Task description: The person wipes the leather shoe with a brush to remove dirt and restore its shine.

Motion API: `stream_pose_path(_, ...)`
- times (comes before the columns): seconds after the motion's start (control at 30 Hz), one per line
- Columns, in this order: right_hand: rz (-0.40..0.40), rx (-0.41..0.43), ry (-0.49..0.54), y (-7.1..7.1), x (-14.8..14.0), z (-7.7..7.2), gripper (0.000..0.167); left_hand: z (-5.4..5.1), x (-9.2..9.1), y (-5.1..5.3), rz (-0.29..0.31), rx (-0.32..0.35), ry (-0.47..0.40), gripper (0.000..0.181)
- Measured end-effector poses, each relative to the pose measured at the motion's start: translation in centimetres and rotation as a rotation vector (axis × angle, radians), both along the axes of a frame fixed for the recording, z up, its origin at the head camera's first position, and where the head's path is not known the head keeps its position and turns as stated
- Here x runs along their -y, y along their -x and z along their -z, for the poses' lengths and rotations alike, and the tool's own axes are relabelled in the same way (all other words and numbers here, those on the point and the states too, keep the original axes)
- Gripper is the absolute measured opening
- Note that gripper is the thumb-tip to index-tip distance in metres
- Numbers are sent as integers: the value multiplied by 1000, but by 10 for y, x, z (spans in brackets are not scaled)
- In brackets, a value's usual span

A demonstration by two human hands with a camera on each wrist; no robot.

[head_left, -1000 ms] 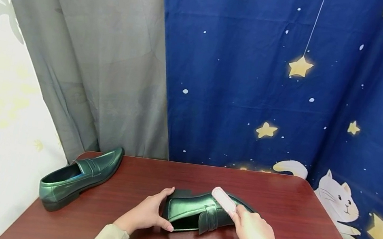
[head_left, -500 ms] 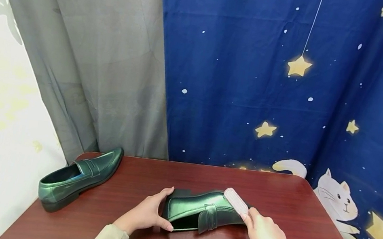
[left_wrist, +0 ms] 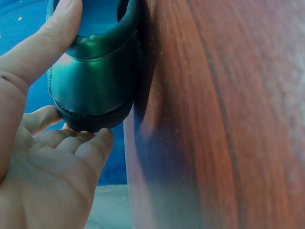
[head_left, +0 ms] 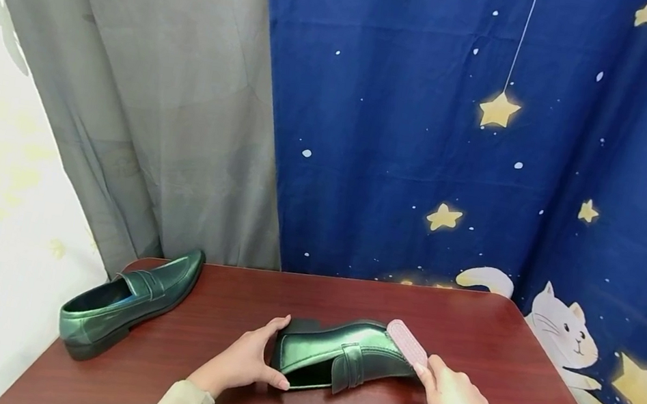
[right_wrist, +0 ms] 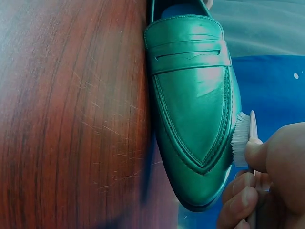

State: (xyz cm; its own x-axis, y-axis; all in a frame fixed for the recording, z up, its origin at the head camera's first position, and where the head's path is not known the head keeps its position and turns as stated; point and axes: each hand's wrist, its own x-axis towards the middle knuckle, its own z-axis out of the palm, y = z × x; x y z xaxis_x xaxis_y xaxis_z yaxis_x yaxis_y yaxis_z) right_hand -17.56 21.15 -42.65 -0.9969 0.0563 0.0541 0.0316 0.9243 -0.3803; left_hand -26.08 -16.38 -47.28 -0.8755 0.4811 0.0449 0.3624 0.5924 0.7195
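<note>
Left hand [head_left: 248, 357] grips the penny loafer [head_left: 324, 352] between the table [head_left: 520, 395] edges, likely steadying it; right hand [head_left: 459, 402] grips the bristle brush [head_left: 406, 343].

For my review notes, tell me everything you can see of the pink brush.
The pale pink, plastic-looking brush has a flat, round-ended head with white bristles. The right hand grips its mostly hidden handle. It slants across the toe end of the glossy green leather-look loafer, bristles seemingly touching the shoe's side.

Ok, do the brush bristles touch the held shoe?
Touching: the right wrist view shows white bristles meeting the shoe along its side, no gap visible.
</note>
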Motion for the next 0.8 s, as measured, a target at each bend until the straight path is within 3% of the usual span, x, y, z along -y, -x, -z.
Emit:
stream_pose_path(0.17, 1, 10, 4, 0, -3, 1, 22, -1, -1, -1, 3, -26, 1, 117)
stream_pose_path(0.8, 8, 36, 18, -3, -10, 6, 17, 1, 0, -1, 4, -3, -6, 116)
